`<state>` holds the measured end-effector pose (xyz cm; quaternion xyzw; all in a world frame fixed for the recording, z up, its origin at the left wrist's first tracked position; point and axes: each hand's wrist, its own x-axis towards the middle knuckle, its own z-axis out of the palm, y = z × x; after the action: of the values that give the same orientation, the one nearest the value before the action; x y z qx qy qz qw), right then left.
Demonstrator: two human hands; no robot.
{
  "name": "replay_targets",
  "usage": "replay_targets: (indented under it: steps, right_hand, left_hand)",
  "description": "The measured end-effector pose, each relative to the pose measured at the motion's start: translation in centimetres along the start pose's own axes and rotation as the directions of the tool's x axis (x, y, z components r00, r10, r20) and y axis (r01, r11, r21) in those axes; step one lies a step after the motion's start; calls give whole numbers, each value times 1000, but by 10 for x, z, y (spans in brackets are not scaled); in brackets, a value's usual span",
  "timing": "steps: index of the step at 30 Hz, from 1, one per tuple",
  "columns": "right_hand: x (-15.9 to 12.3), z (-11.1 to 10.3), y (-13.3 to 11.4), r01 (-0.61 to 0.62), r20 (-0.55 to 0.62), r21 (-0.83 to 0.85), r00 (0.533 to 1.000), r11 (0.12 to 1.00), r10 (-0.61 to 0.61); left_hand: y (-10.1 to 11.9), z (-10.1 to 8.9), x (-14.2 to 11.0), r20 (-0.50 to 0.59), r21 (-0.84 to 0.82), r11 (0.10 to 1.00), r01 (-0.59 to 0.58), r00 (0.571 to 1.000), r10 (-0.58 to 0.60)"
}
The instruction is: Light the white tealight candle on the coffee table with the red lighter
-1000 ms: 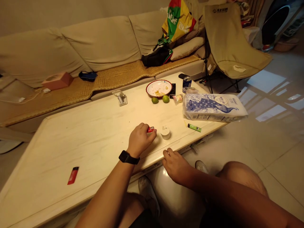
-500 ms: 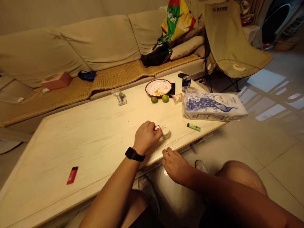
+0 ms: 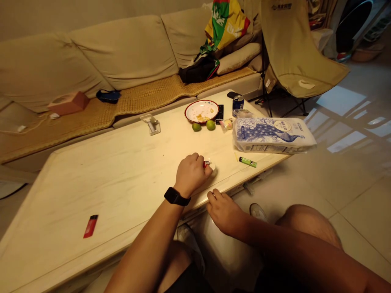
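Observation:
A red lighter (image 3: 206, 164) is in my left hand (image 3: 192, 173), which wears a black watch and has its fingers closed round it. The lighter's metal top points right, just over a small white round candle-like piece (image 3: 214, 169) on the table. My hand partly covers that piece, and I cannot make out any flame. At the table's front edge is my right hand (image 3: 224, 211), fingers curled in; what they hold, if anything, is hidden. To the right of both hands lies a green lighter (image 3: 248, 162). Another red lighter (image 3: 91, 226) lies at the left of the table.
The pale table (image 3: 122, 175) carries a red-rimmed plate (image 3: 195, 106) with scraps, two green limes (image 3: 210, 125), a blue can (image 3: 238, 102), a tissue pack (image 3: 275, 134) and a white stand (image 3: 151, 124). Behind it runs a sofa (image 3: 128, 49); a folding chair (image 3: 293, 53) stands at right.
My left hand has moved slightly right, bringing the red lighter's top over the white round piece and covering more of it. My right hand has stayed at the table edge.

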<state>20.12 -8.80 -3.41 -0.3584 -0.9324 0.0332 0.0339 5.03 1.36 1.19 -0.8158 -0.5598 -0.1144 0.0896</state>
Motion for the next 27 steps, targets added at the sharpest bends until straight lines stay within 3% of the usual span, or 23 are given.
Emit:
replay_targets:
  steps: [14,27]
  right_hand:
    - [0,3,1,7,-2,5,1000,1000,-7]
    - [0,2,-1,2,-1,-4,1000,1000,-2]
  left_hand:
    - [-1,0,-1,3,-42,999,11,1000,-11]
    - [-13,-10,-12,-58,-125,988,94,993,-102]
